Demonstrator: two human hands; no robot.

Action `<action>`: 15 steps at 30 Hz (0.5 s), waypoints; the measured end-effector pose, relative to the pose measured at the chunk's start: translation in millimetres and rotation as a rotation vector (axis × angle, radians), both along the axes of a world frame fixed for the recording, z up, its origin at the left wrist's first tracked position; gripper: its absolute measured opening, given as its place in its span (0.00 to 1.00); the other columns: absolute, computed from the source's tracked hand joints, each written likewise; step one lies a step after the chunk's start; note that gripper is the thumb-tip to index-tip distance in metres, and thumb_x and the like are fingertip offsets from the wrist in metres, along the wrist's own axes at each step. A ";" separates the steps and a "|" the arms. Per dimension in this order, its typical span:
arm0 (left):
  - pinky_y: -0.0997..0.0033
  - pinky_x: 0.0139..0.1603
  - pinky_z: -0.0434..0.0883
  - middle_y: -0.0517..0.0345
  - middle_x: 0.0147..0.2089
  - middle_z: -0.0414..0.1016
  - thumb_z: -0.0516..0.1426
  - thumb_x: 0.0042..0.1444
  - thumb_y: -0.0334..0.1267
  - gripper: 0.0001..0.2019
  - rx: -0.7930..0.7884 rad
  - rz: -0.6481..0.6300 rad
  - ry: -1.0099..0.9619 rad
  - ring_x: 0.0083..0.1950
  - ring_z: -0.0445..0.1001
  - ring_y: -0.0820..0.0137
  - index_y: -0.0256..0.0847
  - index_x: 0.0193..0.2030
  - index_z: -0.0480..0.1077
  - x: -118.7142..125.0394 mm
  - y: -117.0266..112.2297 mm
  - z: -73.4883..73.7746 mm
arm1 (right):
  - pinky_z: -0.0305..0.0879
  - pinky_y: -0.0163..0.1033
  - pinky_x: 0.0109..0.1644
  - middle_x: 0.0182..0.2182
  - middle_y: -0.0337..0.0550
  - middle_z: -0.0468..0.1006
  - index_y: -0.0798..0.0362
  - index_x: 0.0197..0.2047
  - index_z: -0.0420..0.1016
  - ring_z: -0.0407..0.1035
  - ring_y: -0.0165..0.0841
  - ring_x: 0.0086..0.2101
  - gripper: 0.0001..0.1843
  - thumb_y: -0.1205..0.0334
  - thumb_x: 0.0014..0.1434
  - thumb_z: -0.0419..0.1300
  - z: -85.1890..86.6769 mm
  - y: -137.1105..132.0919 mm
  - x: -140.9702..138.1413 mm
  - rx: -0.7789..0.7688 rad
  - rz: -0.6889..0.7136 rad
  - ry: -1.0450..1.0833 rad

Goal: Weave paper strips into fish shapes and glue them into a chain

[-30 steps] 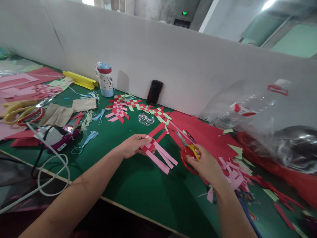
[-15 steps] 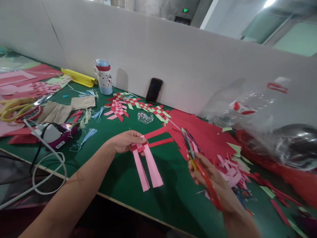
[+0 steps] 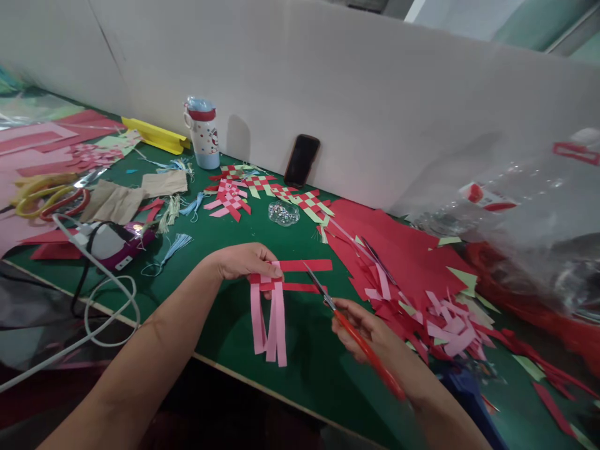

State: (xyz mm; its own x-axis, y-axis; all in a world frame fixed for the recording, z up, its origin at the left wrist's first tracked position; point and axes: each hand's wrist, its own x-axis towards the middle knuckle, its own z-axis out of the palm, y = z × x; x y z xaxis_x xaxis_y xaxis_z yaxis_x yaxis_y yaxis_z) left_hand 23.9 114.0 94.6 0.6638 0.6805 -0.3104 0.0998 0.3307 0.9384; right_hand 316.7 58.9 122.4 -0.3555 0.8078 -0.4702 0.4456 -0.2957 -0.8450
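Note:
My left hand [image 3: 244,260] pinches a small woven piece of red and pink paper strips [image 3: 274,300] just above the green table [image 3: 244,337]. Its pink strips hang down toward me and its two red strips point right. My right hand [image 3: 370,331] is closed round red-handled scissors [image 3: 349,328]. The blades point up and left, with the tip at the lower red strip.
Finished woven paper pieces [image 3: 262,194], a heap of small shiny beads [image 3: 284,213], a phone [image 3: 301,160] and a cup [image 3: 204,132] lie by the white partition. Red paper sheets and offcuts [image 3: 412,275] are piled right. A glue gun with cable [image 3: 110,240] and scissors [image 3: 47,197] lie left.
My left hand turned the woven piece so the pink strips hang down. My right hand swung the scissors from the right in toward the red strips.

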 end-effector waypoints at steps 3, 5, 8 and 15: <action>0.65 0.38 0.73 0.56 0.27 0.79 0.62 0.54 0.48 0.11 0.027 -0.051 0.033 0.27 0.75 0.70 0.44 0.33 0.80 1.3 0.4 -2.1 | 0.63 0.34 0.28 0.35 0.42 0.74 0.45 0.52 0.71 0.69 0.33 0.33 0.30 0.42 0.49 0.65 -0.2 -3.2 -0.9 -0.043 -0.025 0.041; 0.66 0.38 0.73 0.56 0.27 0.79 0.61 0.54 0.48 0.11 0.039 -0.084 0.047 0.27 0.76 0.70 0.45 0.33 0.80 2.2 0.8 -3.7 | 0.61 0.34 0.26 0.34 0.42 0.74 0.45 0.51 0.71 0.66 0.31 0.28 0.30 0.42 0.48 0.66 -1.5 -5.1 -0.7 -0.070 -0.045 0.053; 0.67 0.36 0.73 0.57 0.26 0.79 0.60 0.55 0.47 0.11 0.025 -0.123 0.056 0.27 0.76 0.70 0.45 0.33 0.80 3.3 0.9 -4.4 | 0.60 0.34 0.27 0.34 0.41 0.73 0.46 0.49 0.72 0.64 0.29 0.27 0.30 0.41 0.46 0.66 -1.5 -6.9 -1.3 -0.095 -0.058 0.056; 0.74 0.31 0.70 0.57 0.28 0.80 0.62 0.52 0.47 0.10 0.014 -0.028 0.056 0.27 0.75 0.73 0.43 0.31 0.79 4.8 2.1 -7.3 | 0.51 0.32 0.22 0.32 0.39 0.70 0.48 0.51 0.70 0.55 0.25 0.22 0.33 0.40 0.46 0.68 -7.4 -8.4 2.2 -0.119 -0.064 0.130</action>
